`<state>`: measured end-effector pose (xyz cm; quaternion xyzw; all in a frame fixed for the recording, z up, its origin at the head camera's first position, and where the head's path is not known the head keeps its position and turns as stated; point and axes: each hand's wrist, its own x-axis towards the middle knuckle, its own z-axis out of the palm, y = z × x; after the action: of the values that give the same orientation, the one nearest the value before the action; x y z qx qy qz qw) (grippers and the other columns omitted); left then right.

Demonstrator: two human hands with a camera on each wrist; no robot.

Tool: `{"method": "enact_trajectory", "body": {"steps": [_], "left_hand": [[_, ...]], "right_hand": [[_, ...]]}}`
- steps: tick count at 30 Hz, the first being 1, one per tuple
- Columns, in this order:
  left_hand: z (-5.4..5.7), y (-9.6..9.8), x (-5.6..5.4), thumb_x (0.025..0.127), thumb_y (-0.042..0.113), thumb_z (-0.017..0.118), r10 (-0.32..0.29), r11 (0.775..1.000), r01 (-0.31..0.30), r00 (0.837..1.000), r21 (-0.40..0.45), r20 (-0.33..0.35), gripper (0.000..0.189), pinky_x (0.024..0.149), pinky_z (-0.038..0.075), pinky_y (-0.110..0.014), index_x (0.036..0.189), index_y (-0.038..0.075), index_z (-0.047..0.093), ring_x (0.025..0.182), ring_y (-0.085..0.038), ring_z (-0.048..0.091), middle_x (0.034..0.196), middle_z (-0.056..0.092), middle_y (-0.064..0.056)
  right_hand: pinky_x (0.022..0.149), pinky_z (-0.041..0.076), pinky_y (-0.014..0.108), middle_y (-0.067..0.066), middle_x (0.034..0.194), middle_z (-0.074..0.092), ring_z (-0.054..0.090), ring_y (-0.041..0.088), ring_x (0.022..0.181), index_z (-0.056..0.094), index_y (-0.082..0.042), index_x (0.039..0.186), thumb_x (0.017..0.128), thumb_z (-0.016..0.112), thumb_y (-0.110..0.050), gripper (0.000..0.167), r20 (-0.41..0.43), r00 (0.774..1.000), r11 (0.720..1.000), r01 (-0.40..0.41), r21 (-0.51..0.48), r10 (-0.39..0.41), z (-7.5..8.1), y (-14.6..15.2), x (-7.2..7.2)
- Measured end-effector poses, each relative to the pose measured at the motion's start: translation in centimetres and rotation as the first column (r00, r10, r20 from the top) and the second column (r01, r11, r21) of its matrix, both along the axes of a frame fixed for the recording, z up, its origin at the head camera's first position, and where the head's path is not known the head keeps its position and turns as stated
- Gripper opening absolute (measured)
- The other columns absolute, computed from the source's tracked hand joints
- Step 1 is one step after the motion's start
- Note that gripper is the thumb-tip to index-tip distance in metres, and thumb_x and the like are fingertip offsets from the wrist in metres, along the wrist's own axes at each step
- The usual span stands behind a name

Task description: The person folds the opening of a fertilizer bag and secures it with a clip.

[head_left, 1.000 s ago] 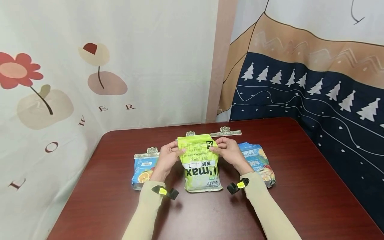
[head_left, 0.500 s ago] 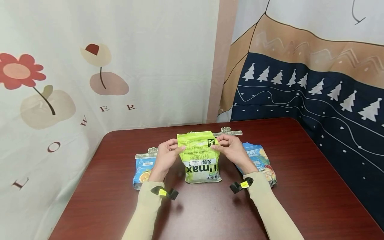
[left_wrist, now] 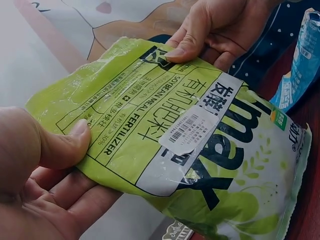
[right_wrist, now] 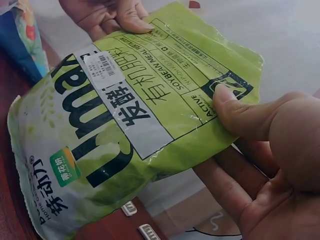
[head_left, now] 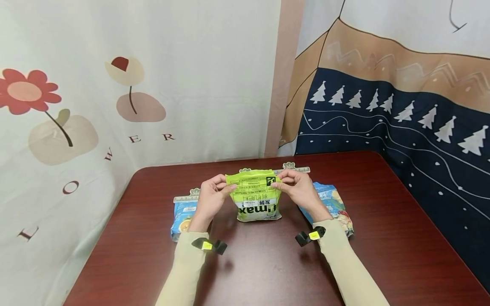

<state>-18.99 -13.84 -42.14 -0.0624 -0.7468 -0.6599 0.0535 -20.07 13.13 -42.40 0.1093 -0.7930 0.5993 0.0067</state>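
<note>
A green and white bag of soybean meal fertilizer (head_left: 258,197) stands at the middle of the table, its printing upside down in the head view. My left hand (head_left: 209,197) pinches its upper left edge, thumb on the printed front and fingers behind. On the opposite edge my right hand (head_left: 302,194) grips in the same way, the thumb near the dark square logo. Between the hands the flat green top is stretched wide, as the left wrist view shows. A white barcode sticker (left_wrist: 189,134) is stuck across the bag's front.
A blue bag (head_left: 183,216) with a ruler-marked clip (head_left: 187,197) along its top stands to the left, partly behind my left hand. Another blue bag (head_left: 332,202) lies beyond my right wrist. Behind the green bag is a second ruler clip (head_left: 292,168), with another mostly hidden beside it.
The green bag looks shorter, its lower edge now higher in the head view and its top tilted back. Both hands keep their hold; the right has shifted slightly right.
</note>
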Motion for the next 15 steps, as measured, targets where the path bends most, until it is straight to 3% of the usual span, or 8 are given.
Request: {"method": "enact_trajectory", "body": {"steps": [3, 6, 8, 12, 15], "left_hand": [[0.09, -0.11, 0.02, 0.092, -0.001, 0.073, -0.015, 1.000, 0.015, 1.000, -0.004, 0.015, 0.007, 0.062, 0.041, -0.017, 0.094, -0.004, 0.067, 0.065, 0.001, 0.056, 0.082, 0.079, -0.005], [0.11, -0.35, 0.04, 0.093, 0.001, 0.073, -0.043, 0.999, 0.043, 0.999, -0.026, 0.034, 0.011, 0.070, 0.048, -0.018, 0.099, -0.005, 0.068, 0.076, 0.000, 0.066, 0.098, 0.078, -0.019], [0.09, -0.55, 0.04, 0.093, 0.003, 0.073, -0.063, 0.997, 0.064, 0.997, -0.033, 0.046, 0.014, 0.074, 0.050, -0.019, 0.103, -0.006, 0.067, 0.078, -0.002, 0.069, 0.102, 0.077, -0.021], [0.03, -0.82, -0.07, 0.089, 0.003, 0.078, -0.060, 0.998, 0.061, 0.997, -0.007, 0.048, 0.020, 0.070, 0.050, -0.020, 0.101, -0.003, 0.063, 0.073, -0.002, 0.067, 0.086, 0.079, -0.006], [-0.10, -1.01, -0.16, 0.085, 0.000, 0.080, -0.036, 0.999, 0.035, 0.999, 0.033, 0.028, 0.025, 0.060, 0.043, -0.020, 0.090, 0.002, 0.056, 0.062, -0.002, 0.054, 0.068, 0.067, 0.008]], "right_hand": [[0.080, 0.049, 0.033, 0.003, 0.089, 0.080, 0.062, 0.012, 0.104, 0.071, -0.012, 0.096, 0.087, 0.083, -0.027, 0.021, 0.000, 1.000, 1.000, -0.005, 0.006, 0.005, 0.03, 0.07, -0.03], [0.082, 0.050, 0.034, 0.003, 0.091, 0.080, 0.063, 0.012, 0.104, 0.072, -0.012, 0.098, 0.087, 0.084, -0.028, 0.023, 0.018, 1.000, 1.000, -0.011, 0.021, 0.011, 0.06, 0.20, -0.06], [0.082, 0.052, 0.034, 0.003, 0.091, 0.080, 0.064, 0.013, 0.104, 0.072, -0.013, 0.100, 0.087, 0.083, -0.028, 0.023, 0.025, 1.000, 0.999, -0.019, 0.031, 0.018, 0.09, 0.32, -0.06], [0.080, 0.056, 0.033, 0.005, 0.094, 0.080, 0.066, 0.013, 0.100, 0.070, -0.012, 0.105, 0.089, 0.082, -0.024, 0.024, 0.018, 0.999, 0.999, -0.049, 0.014, 0.049, 0.13, 0.54, -0.06], [0.077, 0.056, 0.031, 0.005, 0.092, 0.078, 0.067, 0.013, 0.094, 0.065, -0.010, 0.107, 0.090, 0.080, -0.020, 0.025, -0.004, 0.997, 0.996, -0.083, -0.018, 0.083, 0.10, 0.70, -0.10]]}}
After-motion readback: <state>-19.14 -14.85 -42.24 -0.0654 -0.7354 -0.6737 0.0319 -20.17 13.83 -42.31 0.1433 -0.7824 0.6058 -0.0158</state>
